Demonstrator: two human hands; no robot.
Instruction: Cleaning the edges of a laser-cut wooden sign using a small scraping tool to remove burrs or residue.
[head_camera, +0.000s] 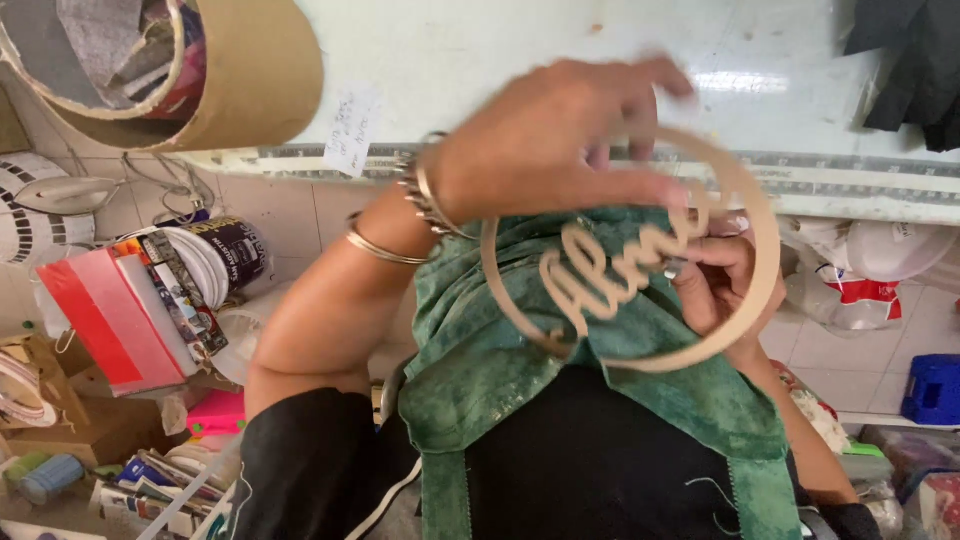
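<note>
A round wooden hoop with a cursive wooden word fixed across its middle is held up in front of me. My left hand, with bracelets on the wrist, reaches over the hoop and pinches its upper rim; the hand is blurred. My right hand grips the hoop's right side from behind, its fingers touching the end of the lettering. A green mottled cloth lies below the hoop, over a black garment.
A white table edge with a ruler strip runs behind the hands. A cardboard tube with fabric scraps is at top left. A clothes iron, a dark tub and a red box crowd the left; a blue crate sits right.
</note>
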